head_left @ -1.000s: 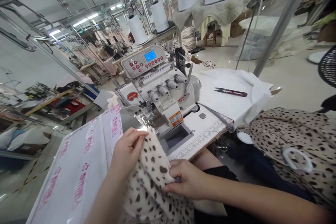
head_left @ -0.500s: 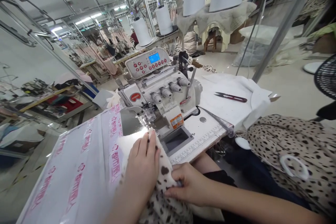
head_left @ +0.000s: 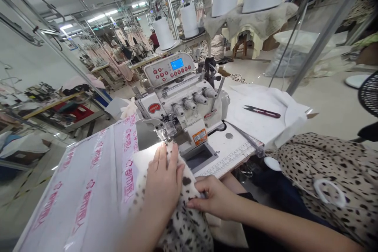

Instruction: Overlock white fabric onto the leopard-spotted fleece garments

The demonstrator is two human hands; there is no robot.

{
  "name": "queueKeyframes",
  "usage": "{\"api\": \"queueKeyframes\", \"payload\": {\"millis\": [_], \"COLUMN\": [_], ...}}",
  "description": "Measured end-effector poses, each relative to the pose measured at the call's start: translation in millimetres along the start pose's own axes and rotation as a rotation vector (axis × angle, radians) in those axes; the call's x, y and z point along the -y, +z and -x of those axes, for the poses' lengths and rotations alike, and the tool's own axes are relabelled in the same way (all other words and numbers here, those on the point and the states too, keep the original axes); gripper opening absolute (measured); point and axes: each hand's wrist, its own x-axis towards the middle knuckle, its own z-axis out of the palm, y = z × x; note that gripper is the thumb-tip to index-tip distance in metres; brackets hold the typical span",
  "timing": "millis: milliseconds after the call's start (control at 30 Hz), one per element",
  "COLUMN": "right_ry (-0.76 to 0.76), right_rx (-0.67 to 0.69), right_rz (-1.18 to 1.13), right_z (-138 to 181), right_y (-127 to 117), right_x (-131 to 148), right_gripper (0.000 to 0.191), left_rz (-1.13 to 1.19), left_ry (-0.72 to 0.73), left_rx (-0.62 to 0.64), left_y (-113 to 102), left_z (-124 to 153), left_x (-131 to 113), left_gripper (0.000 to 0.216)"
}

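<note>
A white fabric with dark spots (head_left: 186, 183) lies at the needle area of a white overlock sewing machine (head_left: 180, 102) and hangs down toward my lap. My left hand (head_left: 163, 173) rests flat on the fabric just before the lit presser foot (head_left: 166, 140), its fingers stretched toward it. At the fabric's right edge, my right hand (head_left: 211, 199) pinches the cloth between thumb and fingers. The needle itself is too small to make out.
Dark red thread snips (head_left: 262, 111) lie on the white cloth right of the machine. Taped white sheeting with pink print (head_left: 88, 189) covers the table at left. Spotted brown fabric (head_left: 333, 169) is heaped at right, near a black fan (head_left: 369, 98). Thread cones (head_left: 189, 21) stand behind.
Both hands and the spotted fabric have shifted slightly forward, toward the presser foot. The camera view has moved a little, so the machine appears slightly farther right.
</note>
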Motion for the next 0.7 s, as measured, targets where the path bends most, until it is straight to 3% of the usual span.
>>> {"api": "queueKeyframes", "payload": {"millis": [267, 367, 533, 700], "right_ry": [-0.069, -0.068, -0.042, -0.03], "right_rx": [0.011, 0.037, 0.068, 0.133], "right_rz": [0.126, 0.196, 0.292, 0.251], "right_z": [-10, -7, 2, 9], "right_y": [-18, -20, -24, -30], "right_x": [11, 12, 20, 37], "right_gripper": [0.041, 0.035, 0.038, 0.037], "left_rz": [-0.003, 0.158, 0.374, 0.436], "left_ry": [-0.028, -0.048, -0.3, -0.362], "left_rx": [0.051, 0.048, -0.02, 0.116], "left_y": [7, -1, -16, -17], "left_z": [-12, -7, -5, -20], "left_x": [6, 11, 26, 34], "left_gripper": [0.049, 0.045, 0.027, 0.018]}}
